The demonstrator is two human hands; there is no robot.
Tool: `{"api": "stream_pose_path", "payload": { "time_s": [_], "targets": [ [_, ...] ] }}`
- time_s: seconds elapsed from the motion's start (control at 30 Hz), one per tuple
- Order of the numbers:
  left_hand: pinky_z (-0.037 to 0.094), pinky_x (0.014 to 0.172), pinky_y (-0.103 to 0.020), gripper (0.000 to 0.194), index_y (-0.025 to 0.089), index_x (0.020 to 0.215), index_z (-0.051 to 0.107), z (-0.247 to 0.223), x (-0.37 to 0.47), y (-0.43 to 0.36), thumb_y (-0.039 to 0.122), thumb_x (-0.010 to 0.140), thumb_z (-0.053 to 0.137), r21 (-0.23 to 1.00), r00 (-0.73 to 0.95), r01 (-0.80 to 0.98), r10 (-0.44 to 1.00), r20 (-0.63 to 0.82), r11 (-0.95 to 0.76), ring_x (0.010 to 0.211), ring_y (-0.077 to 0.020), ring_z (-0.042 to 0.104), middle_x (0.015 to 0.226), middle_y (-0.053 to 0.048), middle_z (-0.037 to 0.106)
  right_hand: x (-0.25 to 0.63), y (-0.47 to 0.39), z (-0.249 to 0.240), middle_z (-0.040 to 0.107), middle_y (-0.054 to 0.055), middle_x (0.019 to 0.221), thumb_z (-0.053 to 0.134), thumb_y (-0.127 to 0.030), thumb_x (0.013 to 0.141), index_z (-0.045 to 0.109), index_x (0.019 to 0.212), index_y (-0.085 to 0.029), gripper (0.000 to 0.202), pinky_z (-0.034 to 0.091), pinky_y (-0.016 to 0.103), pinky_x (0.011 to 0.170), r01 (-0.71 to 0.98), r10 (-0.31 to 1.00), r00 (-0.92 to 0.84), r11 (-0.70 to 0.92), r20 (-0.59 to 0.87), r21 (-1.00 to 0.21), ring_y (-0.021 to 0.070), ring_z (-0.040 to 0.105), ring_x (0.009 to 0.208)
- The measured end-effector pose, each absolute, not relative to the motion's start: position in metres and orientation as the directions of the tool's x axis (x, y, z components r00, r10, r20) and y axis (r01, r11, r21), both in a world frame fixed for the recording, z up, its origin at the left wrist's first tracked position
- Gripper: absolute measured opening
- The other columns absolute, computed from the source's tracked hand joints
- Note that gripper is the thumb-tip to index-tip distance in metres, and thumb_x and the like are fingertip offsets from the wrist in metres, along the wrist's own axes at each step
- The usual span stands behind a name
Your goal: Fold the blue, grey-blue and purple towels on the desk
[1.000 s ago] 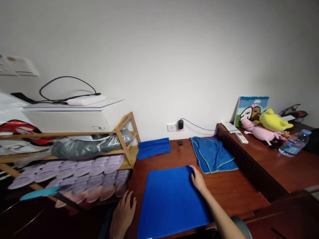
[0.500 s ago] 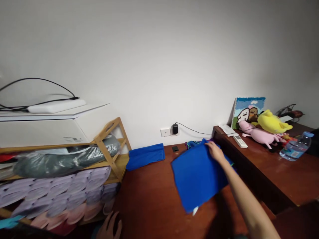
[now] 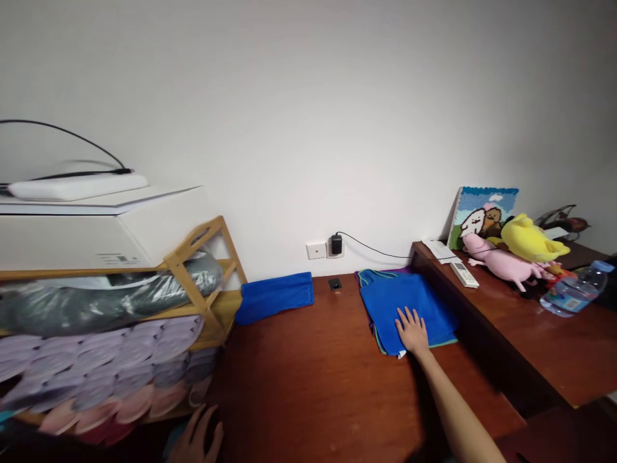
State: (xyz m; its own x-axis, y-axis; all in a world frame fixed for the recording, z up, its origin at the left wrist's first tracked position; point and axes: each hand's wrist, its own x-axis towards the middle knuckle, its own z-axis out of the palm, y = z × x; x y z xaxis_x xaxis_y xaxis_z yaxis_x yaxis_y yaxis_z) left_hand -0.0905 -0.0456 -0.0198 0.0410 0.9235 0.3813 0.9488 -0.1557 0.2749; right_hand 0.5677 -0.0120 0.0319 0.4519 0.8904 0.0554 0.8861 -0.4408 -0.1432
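Note:
A blue cloth [image 3: 424, 300] lies flat on top of other cloths with green and purple edges, on the right part of the brown table [image 3: 299, 386]. Resting on its front part, near a small white tag, is my right hand [image 3: 413, 331], palm down with the fingers spread. My left hand [image 3: 196, 437] is low at the bottom left, by the table's left edge, its fingers apart and holding nothing. A folded blue cloth [image 3: 276, 297] lies at the table's back left, against the wall.
On the left, a wooden rack [image 3: 205, 283] bears slippers, a plastic-wrapped bundle and a white box [image 3: 139, 238]. A raised surface [image 3: 554, 341] on the right carries a remote [image 3: 464, 274], plush toys [image 3: 504, 260], a picture and a bottle [image 3: 576, 292]. A black charger [image 3: 336, 244] is plugged into the wall.
The blue cloth, held up by one edge before, now lies spread on the pile. My right hand has let go of it and come down and nearer, flat on it.

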Motion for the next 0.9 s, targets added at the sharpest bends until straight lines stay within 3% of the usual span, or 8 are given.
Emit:
{"api": "stream_pose_path", "payload": {
  "time_s": [0.17,0.27,0.33,0.4,0.53,0.63,0.77,0.9],
  "targets": [
    [0.058,0.111,-0.045,0.048,0.024,0.132,0.071,0.010,-0.068,-0.065,0.040,0.097,0.044,0.255,0.048,0.954,0.922,0.384,-0.156,0.132,-0.0296,0.069,0.145,-0.010,0.072,0.571,-0.007,0.052,0.036,0.005,0.179,0.025,-0.049,0.108,0.036,0.171,-0.033,0.065,0.028,0.056,0.129,0.877,0.882,0.467,-0.471,-0.059,-0.099,0.0303,0.032,0.164],
    [0.060,0.108,-0.045,0.046,0.021,0.134,0.071,0.022,-0.057,-0.075,0.039,0.101,0.044,0.263,-0.001,0.958,0.919,0.394,-0.112,0.128,-0.0304,0.071,0.148,-0.013,0.069,0.556,-0.002,0.074,0.052,0.015,0.167,0.036,-0.037,0.104,0.055,0.161,-0.027,0.061,0.035,0.062,0.122,0.882,0.882,0.470,-0.471,-0.018,-0.015,0.0368,0.046,0.154],
    [0.061,0.105,-0.045,0.045,0.022,0.135,0.071,0.025,-0.053,-0.080,0.037,0.103,0.044,0.285,-0.035,0.955,0.922,0.387,-0.084,0.127,-0.0301,0.071,0.149,-0.012,0.069,0.529,0.003,0.086,0.058,0.022,0.158,0.043,-0.026,0.099,0.066,0.149,-0.019,0.055,0.041,0.060,0.116,0.930,0.927,0.363,-0.366,0.092,0.017,0.0397,0.054,0.144],
    [0.060,0.105,-0.044,0.044,0.024,0.137,0.070,0.024,-0.051,-0.084,0.036,0.103,0.045,0.305,-0.052,0.950,0.927,0.372,-0.069,0.129,-0.0295,0.070,0.152,-0.011,0.067,0.490,0.012,0.095,0.062,0.024,0.151,0.045,-0.021,0.099,0.072,0.138,-0.016,0.047,0.046,0.051,0.109,0.983,0.972,0.177,-0.181,0.154,0.010,0.0369,0.059,0.133],
    [0.060,0.107,-0.042,0.045,0.024,0.141,0.068,0.018,-0.053,-0.088,0.035,0.105,0.043,0.325,-0.063,0.944,0.936,0.345,-0.057,0.132,-0.0281,0.069,0.157,-0.009,0.064,0.389,0.054,0.099,0.072,0.017,0.131,0.043,-0.026,0.106,0.078,0.118,-0.019,0.037,0.048,0.035,0.102,0.993,0.989,-0.101,0.107,0.105,-0.052,0.0264,0.065,0.118],
    [0.061,0.105,-0.042,0.046,0.025,0.143,0.067,0.012,-0.055,-0.090,0.036,0.106,0.042,0.320,-0.066,0.946,0.940,0.334,-0.047,0.134,-0.0278,0.068,0.159,-0.009,0.062,0.313,0.099,0.094,0.072,0.012,0.136,0.044,-0.029,0.109,0.075,0.129,-0.024,0.038,0.046,0.030,0.104,0.968,0.971,-0.224,0.232,0.082,-0.100,0.0232,0.064,0.121],
    [0.061,0.105,-0.044,0.047,0.026,0.146,0.067,0.002,-0.057,-0.093,0.036,0.107,0.043,0.296,-0.069,0.955,0.939,0.337,-0.036,0.134,-0.0297,0.068,0.159,-0.009,0.062,0.233,0.149,0.088,0.060,0.012,0.158,0.043,-0.027,0.109,0.057,0.156,-0.023,0.049,0.043,0.033,0.112,0.944,0.954,-0.291,0.299,0.076,-0.143,0.0241,0.055,0.140],
    [0.062,0.101,-0.047,0.050,0.027,0.148,0.065,-0.007,-0.056,-0.094,0.038,0.106,0.041,0.266,-0.062,0.964,0.945,0.320,-0.027,0.133,-0.0327,0.068,0.163,-0.010,0.059,0.189,0.153,0.083,0.069,0.018,0.142,0.038,-0.013,0.105,0.067,0.140,-0.018,0.045,0.048,0.039,0.105,0.949,0.960,-0.273,0.279,0.064,-0.146,0.0279,0.062,0.129]
  ]
}}
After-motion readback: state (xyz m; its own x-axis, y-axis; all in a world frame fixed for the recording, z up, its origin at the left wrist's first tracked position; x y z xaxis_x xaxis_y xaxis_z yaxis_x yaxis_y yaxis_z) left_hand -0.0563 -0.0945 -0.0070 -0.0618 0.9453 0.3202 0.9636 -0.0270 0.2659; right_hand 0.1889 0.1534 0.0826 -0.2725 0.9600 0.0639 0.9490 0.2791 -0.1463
